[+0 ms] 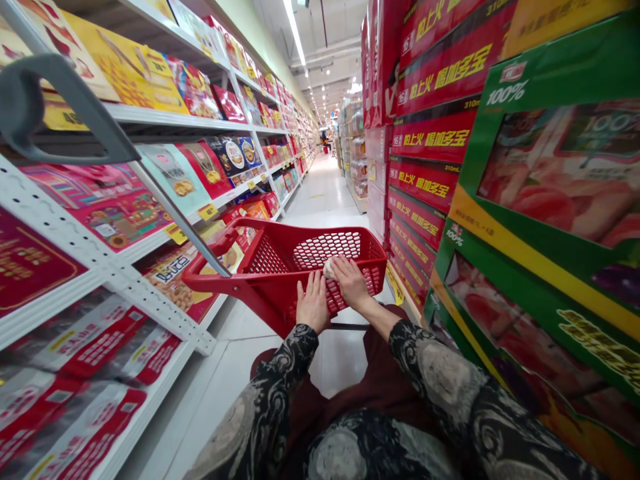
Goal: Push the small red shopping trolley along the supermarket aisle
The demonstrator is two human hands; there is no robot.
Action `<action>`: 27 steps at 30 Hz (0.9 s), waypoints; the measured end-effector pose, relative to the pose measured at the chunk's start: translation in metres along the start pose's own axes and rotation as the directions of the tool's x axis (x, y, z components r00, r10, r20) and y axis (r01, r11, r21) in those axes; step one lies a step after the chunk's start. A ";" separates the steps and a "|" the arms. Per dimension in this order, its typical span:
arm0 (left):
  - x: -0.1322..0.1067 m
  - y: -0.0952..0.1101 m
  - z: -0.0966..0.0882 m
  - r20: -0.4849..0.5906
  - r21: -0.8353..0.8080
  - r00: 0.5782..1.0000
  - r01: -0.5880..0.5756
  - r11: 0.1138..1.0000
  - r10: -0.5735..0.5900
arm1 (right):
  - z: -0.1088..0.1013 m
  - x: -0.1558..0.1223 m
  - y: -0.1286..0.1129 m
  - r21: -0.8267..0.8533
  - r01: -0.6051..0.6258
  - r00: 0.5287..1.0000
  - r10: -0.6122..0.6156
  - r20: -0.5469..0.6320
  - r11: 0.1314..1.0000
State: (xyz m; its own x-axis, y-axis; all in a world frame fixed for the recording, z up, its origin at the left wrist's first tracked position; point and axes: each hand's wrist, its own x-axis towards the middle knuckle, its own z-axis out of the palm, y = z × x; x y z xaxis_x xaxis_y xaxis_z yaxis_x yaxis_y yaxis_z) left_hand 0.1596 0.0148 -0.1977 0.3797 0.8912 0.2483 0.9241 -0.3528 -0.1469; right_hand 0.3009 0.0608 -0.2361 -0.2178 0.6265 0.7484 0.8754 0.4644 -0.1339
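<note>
A red plastic shopping basket [267, 280] with perforated walls and a long metal pull handle [165, 200] stands in front of me. Its grey grip [107, 137] reaches up to the left. My left hand [313, 303] lies flat against the near side of the basket, fingers stretched out and pointing up to the rim. My right hand [350, 280] is at the rim just right of it, fingers closed over a crumpled white wad [329, 269], tissue or cloth; I cannot tell which. The visible part of the basket's inside shows only its perforated walls.
White shelves [165, 120] with boxed snacks and gift packs run along the left. On the right rise stacked red drink cartons [430, 140] and green juice boxes [540, 167], close to my right arm. A tiled aisle floor [320, 187] stretches ahead between them.
</note>
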 end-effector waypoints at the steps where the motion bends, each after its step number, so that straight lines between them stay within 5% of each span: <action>1: 0.002 0.001 0.000 -0.002 0.000 1.000 0.002 1.000 -0.002 | 0.002 0.001 0.000 -0.008 0.008 1.000 -0.008 0.022 1.000; 11: 0.003 0.021 0.009 0.117 -0.024 0.991 -0.069 0.997 0.071 | 0.008 -0.046 0.013 -0.011 0.059 0.986 -0.057 0.155 0.998; 16: 0.011 0.029 0.019 0.091 -0.314 0.995 0.055 0.948 -0.027 | -0.001 -0.061 0.022 0.051 -0.075 0.990 0.068 0.125 0.996; 18: 0.020 0.028 0.020 0.066 -0.571 0.988 0.155 0.806 -0.143 | -0.010 -0.058 0.017 0.149 -0.116 0.993 0.109 0.052 0.982; 21: 0.032 0.022 0.017 0.126 -0.913 0.961 0.209 0.349 -0.247 | -0.025 -0.045 0.005 0.369 -0.100 0.994 0.112 -0.012 0.924; 24: 0.037 0.018 0.013 0.291 -0.952 0.936 0.262 -0.161 -0.197 | -0.034 -0.032 -0.007 0.506 -0.098 0.991 0.133 -0.033 0.857; 27: 0.035 0.021 0.014 0.390 -0.887 0.909 0.328 -0.326 -0.148 | -0.032 -0.026 -0.014 0.506 -0.124 0.979 0.188 -0.078 0.854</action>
State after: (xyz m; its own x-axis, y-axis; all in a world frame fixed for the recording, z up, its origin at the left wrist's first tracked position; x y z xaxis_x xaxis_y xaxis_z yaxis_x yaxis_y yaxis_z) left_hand 0.1917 0.0426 -0.2055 0.1916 0.9733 -0.1266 -0.1380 0.1544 0.9783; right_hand 0.3079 0.0177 -0.2327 -0.0145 0.6518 0.7583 0.5562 0.6354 -0.5356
